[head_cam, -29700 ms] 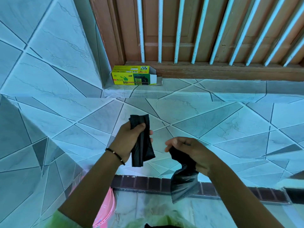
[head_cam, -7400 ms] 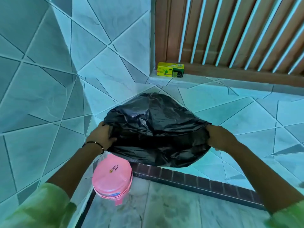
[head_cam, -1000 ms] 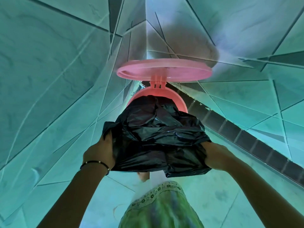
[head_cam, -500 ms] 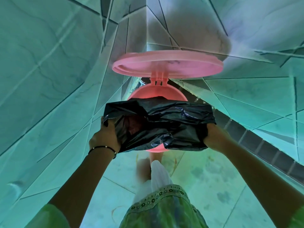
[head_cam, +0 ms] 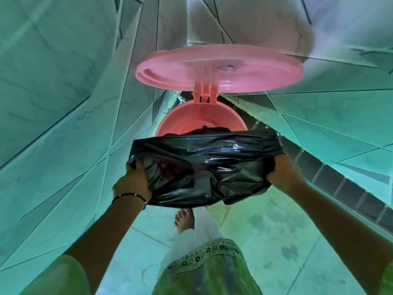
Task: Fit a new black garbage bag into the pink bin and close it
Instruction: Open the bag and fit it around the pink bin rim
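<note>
The pink bin (head_cam: 197, 117) stands on the floor in the wall corner, its round pink lid (head_cam: 219, 69) flipped up and open on its hinge. A black garbage bag (head_cam: 204, 167) is spread wide over the near half of the bin's mouth, part of it hanging inside. My left hand (head_cam: 134, 182) grips the bag's left edge. My right hand (head_cam: 285, 173) grips its right edge. The bag hides the bin's near rim.
Tiled walls close in on the left and behind the bin. A dark brick-like strip (head_cam: 340, 184) runs along the wall base at right. My bare foot (head_cam: 184, 220) and green garment (head_cam: 204, 269) are just below the bag, on the tiled floor.
The bag's mouth has been pulled wider and lowered over the bin's opening. Both hands have moved apart and slightly down. The view has moved closer to the bin.
</note>
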A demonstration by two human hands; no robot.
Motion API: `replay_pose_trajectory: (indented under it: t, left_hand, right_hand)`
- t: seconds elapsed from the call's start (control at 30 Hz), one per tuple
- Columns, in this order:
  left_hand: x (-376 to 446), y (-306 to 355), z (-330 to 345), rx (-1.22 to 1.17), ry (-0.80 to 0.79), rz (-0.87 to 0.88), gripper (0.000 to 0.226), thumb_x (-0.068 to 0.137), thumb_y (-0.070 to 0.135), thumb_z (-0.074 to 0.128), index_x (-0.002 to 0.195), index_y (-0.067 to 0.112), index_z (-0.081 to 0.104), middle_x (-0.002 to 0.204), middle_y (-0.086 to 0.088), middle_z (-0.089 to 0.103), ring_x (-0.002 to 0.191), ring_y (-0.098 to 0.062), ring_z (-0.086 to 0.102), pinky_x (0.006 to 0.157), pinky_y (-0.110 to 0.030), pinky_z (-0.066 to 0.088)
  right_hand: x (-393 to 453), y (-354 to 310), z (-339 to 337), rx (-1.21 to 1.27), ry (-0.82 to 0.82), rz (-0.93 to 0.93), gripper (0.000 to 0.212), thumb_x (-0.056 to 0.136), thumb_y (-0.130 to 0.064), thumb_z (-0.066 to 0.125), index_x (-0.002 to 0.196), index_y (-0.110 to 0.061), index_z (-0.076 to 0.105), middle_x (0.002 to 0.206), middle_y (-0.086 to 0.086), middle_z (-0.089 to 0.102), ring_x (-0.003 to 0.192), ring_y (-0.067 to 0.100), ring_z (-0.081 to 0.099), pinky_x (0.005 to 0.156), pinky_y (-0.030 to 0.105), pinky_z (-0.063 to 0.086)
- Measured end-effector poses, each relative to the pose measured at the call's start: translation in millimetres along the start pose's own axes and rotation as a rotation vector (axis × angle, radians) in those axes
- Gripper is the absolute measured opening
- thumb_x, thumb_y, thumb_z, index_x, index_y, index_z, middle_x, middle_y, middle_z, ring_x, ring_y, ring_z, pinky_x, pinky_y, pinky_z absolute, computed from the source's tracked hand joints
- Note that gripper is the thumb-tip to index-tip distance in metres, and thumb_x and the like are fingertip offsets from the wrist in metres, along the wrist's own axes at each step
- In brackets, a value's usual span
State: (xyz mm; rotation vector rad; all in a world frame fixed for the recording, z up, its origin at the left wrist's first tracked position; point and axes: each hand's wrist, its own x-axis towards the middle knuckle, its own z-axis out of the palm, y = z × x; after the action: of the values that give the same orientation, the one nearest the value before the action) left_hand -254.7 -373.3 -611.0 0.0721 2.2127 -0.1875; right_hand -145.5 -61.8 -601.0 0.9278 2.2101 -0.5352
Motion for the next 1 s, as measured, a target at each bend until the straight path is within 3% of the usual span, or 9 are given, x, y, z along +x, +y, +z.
replay_pose_trajectory:
  t: [0.13,0.27,0.37,0.43,0.53,0.67,0.73,0.83,1.0]
  left_hand:
    - [5.9,2.0,10.2,-0.028,-0.002,-0.002,0.080,0.082,0.023,0.062,0.143,0.019,0.010,0.139,-0.016,0.034,0.106,-0.041,0.059,0.089,-0.047,0.047]
    - [7.7,-9.3,30.3,-0.031,-0.044,-0.029,0.078,0.083,0.032,0.059,0.143,0.018,0.011,0.139,-0.016,0.031,0.107,-0.041,0.058,0.089,-0.047,0.047]
    - [9.6,-18.9,47.4,-0.017,-0.030,-0.029,0.065,0.086,0.042,0.051,0.137,0.014,0.023,0.133,-0.015,0.033,0.101,-0.040,0.060,0.083,-0.043,0.048]
    - [14.9,-22.5,55.0,-0.027,0.011,-0.026,0.057,0.088,0.047,0.045,0.131,0.012,0.032,0.130,-0.015,0.035,0.096,-0.039,0.062,0.078,-0.041,0.048]
    - [25.2,-19.2,58.9,-0.075,0.073,-0.046,0.053,0.089,0.049,0.041,0.127,0.012,0.036,0.123,-0.017,0.040,0.096,-0.040,0.062,0.074,-0.040,0.046]
    - [34.0,-10.5,57.8,-0.193,0.132,-0.065,0.059,0.089,0.051,0.040,0.130,0.009,0.031,0.117,-0.021,0.045,0.101,-0.044,0.057,0.074,-0.043,0.042]
    - [30.9,-5.7,54.3,-0.346,0.156,-0.076,0.058,0.088,0.045,0.047,0.130,0.008,0.032,0.121,-0.023,0.044,0.102,-0.048,0.055,0.081,-0.050,0.045]
    - [20.2,-3.0,51.5,-0.544,0.265,-0.007,0.068,0.084,0.031,0.061,0.138,0.007,0.027,0.139,-0.023,0.031,0.103,-0.053,0.053,0.085,-0.056,0.046]
    - [-4.6,0.3,66.4,-0.818,0.392,-0.119,0.066,0.080,0.014,0.067,0.138,0.014,0.038,0.151,-0.014,0.010,0.127,-0.042,0.039,0.106,-0.046,0.036]
  right_hand:
    - [9.4,6.8,10.9,-0.177,-0.113,-0.061,0.023,0.079,-0.006,0.053,0.102,-0.002,0.052,0.102,0.018,0.057,0.088,0.037,0.060,0.071,0.038,0.050]
    - [6.0,20.4,30.0,-0.394,-0.272,-0.050,0.046,0.080,-0.008,0.050,0.126,-0.012,0.048,0.151,0.015,0.022,0.103,0.038,0.061,0.081,0.042,0.054]
    - [2.6,26.4,41.2,-0.432,-0.224,0.018,0.045,0.085,-0.011,0.053,0.129,-0.016,0.049,0.158,0.012,0.004,0.099,0.035,0.064,0.075,0.039,0.052]
    - [7.5,30.9,49.5,-0.370,-0.132,0.081,0.035,0.085,-0.014,0.058,0.120,-0.012,0.055,0.152,0.014,0.024,0.091,0.033,0.065,0.073,0.038,0.052]
    - [17.9,32.8,61.9,-0.190,0.007,0.144,0.017,0.084,-0.023,0.060,0.090,-0.007,0.061,0.100,0.013,0.060,0.077,0.031,0.061,0.070,0.039,0.052]
    - [26.7,21.3,71.7,0.107,0.004,0.178,0.020,0.082,-0.016,0.055,0.064,-0.008,0.053,0.065,0.012,0.062,0.058,0.031,0.063,0.061,0.040,0.057]
    - [23.1,15.8,72.2,0.221,-0.077,0.210,0.008,0.081,-0.010,0.056,0.080,-0.003,0.059,0.066,0.009,0.065,0.047,0.023,0.064,0.054,0.035,0.056]
    - [8.0,16.5,78.7,0.612,-0.163,0.260,0.029,0.083,-0.005,0.063,0.109,-0.007,0.052,0.097,0.006,0.066,0.046,0.019,0.064,0.049,0.028,0.055]
    - [-32.3,21.0,75.7,1.342,-0.149,0.323,0.032,0.083,0.012,0.053,0.098,-0.016,0.059,0.104,0.015,0.060,0.070,0.025,0.067,0.074,0.041,0.057]
